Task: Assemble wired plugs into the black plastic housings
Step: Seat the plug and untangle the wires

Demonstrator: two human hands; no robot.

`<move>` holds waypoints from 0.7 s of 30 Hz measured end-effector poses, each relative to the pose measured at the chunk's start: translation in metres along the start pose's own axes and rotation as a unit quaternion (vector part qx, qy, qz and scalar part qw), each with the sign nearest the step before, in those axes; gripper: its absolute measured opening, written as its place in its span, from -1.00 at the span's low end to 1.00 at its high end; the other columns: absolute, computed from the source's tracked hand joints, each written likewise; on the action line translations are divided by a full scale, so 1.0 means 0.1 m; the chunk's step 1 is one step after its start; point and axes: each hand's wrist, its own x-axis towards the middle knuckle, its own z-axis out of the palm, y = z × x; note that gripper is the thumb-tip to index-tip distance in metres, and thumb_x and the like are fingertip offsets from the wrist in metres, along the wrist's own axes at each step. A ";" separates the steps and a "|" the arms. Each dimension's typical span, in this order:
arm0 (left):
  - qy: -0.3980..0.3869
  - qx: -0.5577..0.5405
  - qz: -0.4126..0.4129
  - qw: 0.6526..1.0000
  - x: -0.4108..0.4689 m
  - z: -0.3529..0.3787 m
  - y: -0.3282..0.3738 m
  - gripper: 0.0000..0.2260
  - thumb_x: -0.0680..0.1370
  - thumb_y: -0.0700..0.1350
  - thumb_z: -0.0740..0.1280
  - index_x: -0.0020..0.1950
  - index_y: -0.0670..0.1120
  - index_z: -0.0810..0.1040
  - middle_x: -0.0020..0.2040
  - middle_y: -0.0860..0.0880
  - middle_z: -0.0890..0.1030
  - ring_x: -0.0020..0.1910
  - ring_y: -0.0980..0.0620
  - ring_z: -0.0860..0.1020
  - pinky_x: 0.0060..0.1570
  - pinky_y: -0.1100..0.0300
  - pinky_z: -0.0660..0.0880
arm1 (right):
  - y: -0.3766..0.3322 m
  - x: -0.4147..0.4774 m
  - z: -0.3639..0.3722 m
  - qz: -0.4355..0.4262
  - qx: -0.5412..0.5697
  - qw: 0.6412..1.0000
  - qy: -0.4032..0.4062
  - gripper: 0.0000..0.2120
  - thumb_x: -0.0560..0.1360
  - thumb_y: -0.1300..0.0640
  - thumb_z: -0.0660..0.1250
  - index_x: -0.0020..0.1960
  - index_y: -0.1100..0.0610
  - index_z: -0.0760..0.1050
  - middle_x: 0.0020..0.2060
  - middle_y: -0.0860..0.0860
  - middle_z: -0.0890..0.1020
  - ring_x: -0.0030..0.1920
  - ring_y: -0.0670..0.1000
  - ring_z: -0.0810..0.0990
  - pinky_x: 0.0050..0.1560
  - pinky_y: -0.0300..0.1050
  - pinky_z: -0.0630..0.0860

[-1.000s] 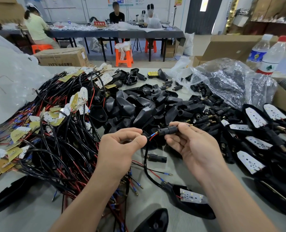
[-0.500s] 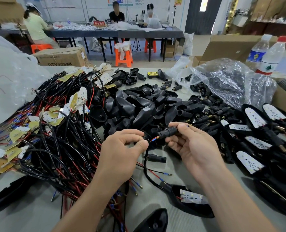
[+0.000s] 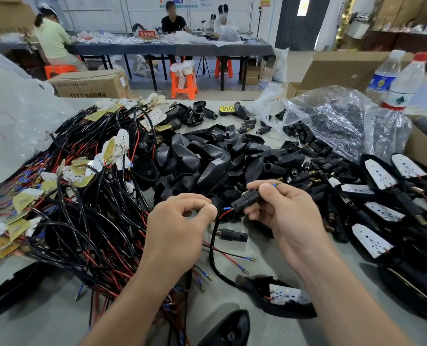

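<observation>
Plug (image 3: pixel 247 199), a short black barrel, is held just above the bench (image 3: pixel 57 320) in front of the housings pile (image 3: pixel 207 158), pinched between thumb and fingers of the right hand (image 3: pixel 291 218); its long axis runs slantwise, lower end facing the left hand (image 3: pixel 180 228), upper end toward the far right, where a blue-sleeved terminal (image 3: pixel 277 183) seems to stick out past the thumb, though that tip is small; the left hand's grip is narrow, thumb and forefinger pinching the red wire (image 3: pixel 223 215) just behind its blue tip (image 3: pixel 228 209), which meets the barrel's mouth; to seat it well, I judge, keep wire and barrel in one line, steady the barrel, and push straight without kinking the thin lead.
</observation>
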 end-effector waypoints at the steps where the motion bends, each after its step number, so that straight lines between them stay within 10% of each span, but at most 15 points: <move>1: -0.008 -0.007 -0.001 1.000 0.00 0.00 0.00 -0.79 0.49 -0.10 0.53 -0.26 0.21 0.72 -0.07 0.36 0.68 0.03 0.32 0.60 0.19 0.11 0.53 | 0.00 0.00 0.00 0.003 0.004 1.000 0.002 -0.69 0.66 0.31 0.23 -0.13 0.21 0.70 -0.28 0.17 0.69 -0.34 0.03 0.64 -0.33 -0.21 0.58; 21: -0.005 0.007 0.051 0.999 0.00 -0.03 0.02 -0.78 0.38 -0.15 0.63 -0.29 0.18 0.74 -0.02 0.38 0.67 0.12 0.33 0.57 0.16 0.25 0.42 | 0.01 -0.03 0.06 0.039 0.017 0.999 -0.012 -0.77 0.66 0.26 0.26 -0.06 0.25 0.67 -0.27 0.18 0.70 -0.34 0.02 0.67 -0.30 -0.22 0.61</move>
